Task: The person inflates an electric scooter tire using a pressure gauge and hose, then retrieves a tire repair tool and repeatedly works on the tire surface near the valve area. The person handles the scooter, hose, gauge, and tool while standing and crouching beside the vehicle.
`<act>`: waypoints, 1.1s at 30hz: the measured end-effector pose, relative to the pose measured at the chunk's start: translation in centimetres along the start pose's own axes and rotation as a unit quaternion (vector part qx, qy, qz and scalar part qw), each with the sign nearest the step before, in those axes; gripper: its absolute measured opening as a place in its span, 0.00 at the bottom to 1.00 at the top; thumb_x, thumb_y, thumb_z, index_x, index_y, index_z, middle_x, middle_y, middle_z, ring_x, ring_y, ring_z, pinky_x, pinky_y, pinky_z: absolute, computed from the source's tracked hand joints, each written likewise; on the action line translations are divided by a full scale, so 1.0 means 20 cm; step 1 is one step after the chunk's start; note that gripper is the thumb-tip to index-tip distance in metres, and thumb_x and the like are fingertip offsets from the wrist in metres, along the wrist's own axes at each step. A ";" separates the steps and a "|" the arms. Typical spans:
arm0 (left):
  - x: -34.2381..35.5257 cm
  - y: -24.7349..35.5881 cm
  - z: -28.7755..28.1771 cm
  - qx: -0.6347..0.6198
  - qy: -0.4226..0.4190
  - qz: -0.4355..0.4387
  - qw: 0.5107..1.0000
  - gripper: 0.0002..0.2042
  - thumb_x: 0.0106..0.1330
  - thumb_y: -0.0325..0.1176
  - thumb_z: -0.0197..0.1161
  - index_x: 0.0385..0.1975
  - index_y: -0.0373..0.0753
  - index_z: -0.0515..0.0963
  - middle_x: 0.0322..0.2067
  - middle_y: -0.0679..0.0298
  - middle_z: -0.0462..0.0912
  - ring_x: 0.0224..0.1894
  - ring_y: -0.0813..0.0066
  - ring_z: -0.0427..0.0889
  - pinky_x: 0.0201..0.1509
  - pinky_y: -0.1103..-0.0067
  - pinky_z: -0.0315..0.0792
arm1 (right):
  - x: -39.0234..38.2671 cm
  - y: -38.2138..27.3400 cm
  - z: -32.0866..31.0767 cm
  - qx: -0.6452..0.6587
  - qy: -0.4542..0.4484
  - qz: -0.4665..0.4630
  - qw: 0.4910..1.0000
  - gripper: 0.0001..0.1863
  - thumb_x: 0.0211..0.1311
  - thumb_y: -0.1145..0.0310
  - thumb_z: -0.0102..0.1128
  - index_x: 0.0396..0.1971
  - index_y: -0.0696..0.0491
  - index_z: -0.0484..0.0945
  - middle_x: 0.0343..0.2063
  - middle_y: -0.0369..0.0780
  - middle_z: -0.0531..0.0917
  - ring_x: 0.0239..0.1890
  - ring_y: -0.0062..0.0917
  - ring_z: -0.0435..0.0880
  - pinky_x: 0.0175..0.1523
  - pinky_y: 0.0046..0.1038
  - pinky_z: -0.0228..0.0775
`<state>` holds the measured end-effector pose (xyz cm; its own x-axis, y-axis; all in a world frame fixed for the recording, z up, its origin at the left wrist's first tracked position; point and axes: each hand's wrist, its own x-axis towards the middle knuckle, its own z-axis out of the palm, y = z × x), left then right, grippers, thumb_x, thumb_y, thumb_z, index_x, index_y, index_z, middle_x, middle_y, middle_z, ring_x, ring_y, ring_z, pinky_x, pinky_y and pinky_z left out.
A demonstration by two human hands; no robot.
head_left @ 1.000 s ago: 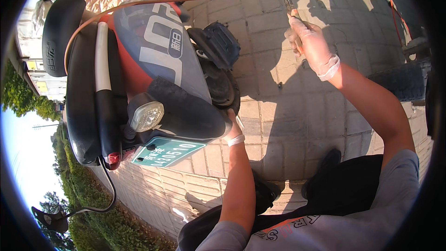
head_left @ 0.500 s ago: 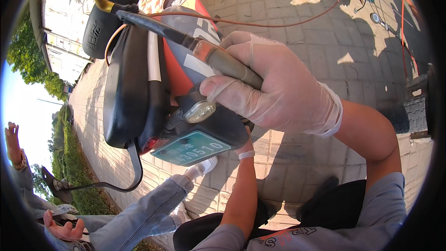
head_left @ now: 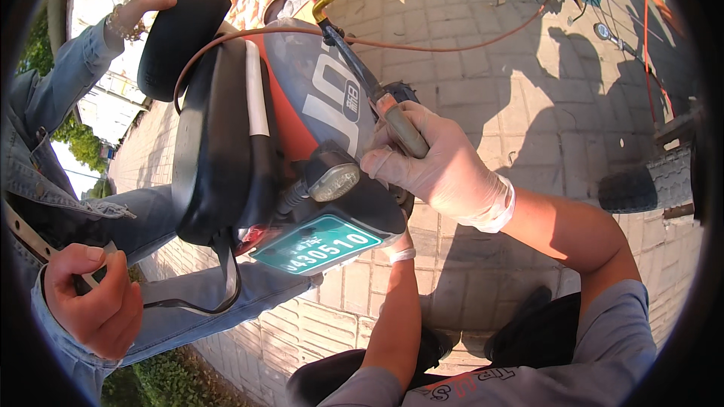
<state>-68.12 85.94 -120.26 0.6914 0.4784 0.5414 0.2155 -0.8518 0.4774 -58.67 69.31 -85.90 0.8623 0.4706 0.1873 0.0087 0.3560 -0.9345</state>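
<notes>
My right hand, in a thin translucent glove, is closed round the grey grip of a long rod tool. The tool has a dark shaft and a bent yellow tip, which points up and away beside the scooter's grey and red side panel. My left hand reaches under the scooter's rear end, below the green plate; its fingers are hidden. Close by my right thumb sticks out a clear turn signal. A black seat runs along the scooter's top.
At the left another person, in a denim jacket, rests one hand on the black backrest; their other hand is closed by the bent metal bracket. A brown hose crosses the paving. A wheel stands at the right.
My right hand has drawn back and slightly down. The tool's tip has swung right, away from the backrest. The other person has come closer and put a hand on the backrest.
</notes>
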 end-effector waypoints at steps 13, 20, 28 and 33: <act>0.02 0.07 -0.04 -0.061 0.007 -0.055 0.997 0.10 0.56 0.36 0.64 0.33 0.37 0.79 0.33 0.58 0.82 0.35 0.56 0.79 0.41 0.66 0.72 | -0.07 0.39 -0.13 0.042 0.075 0.152 0.985 0.12 0.56 0.70 0.68 0.30 0.60 0.74 0.26 0.35 0.78 0.30 0.15 0.75 0.37 0.19 0.68; 0.03 0.06 -0.04 -0.088 0.021 -0.065 0.994 0.14 0.53 0.34 0.66 0.37 0.35 0.79 0.34 0.56 0.81 0.35 0.56 0.79 0.43 0.66 0.72 | -0.07 0.42 -0.13 0.033 0.076 0.175 0.981 0.10 0.57 0.71 0.66 0.30 0.61 0.74 0.26 0.35 0.78 0.29 0.15 0.75 0.36 0.19 0.68; 0.05 0.04 -0.01 -0.117 0.019 -0.057 0.991 0.06 0.53 0.31 0.64 0.27 0.36 0.78 0.24 0.59 0.78 0.25 0.60 0.76 0.31 0.69 0.71 | -0.12 0.47 -0.10 0.040 0.067 0.198 0.977 0.11 0.57 0.70 0.67 0.30 0.60 0.74 0.26 0.36 0.78 0.29 0.16 0.76 0.36 0.21 0.70; 0.05 0.02 0.00 -0.137 0.020 -0.065 0.988 0.07 0.54 0.31 0.64 0.28 0.35 0.78 0.24 0.59 0.79 0.26 0.60 0.77 0.34 0.69 0.71 | -0.10 0.48 -0.11 0.066 0.081 0.198 0.975 0.11 0.57 0.71 0.67 0.29 0.61 0.74 0.26 0.36 0.78 0.30 0.16 0.76 0.35 0.21 0.70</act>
<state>-67.37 85.96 -119.54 0.6411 0.5925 0.4878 0.1017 -0.6956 0.7112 -59.19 69.96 -95.86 0.8534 0.4619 -0.2416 -0.3977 0.2775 -0.8745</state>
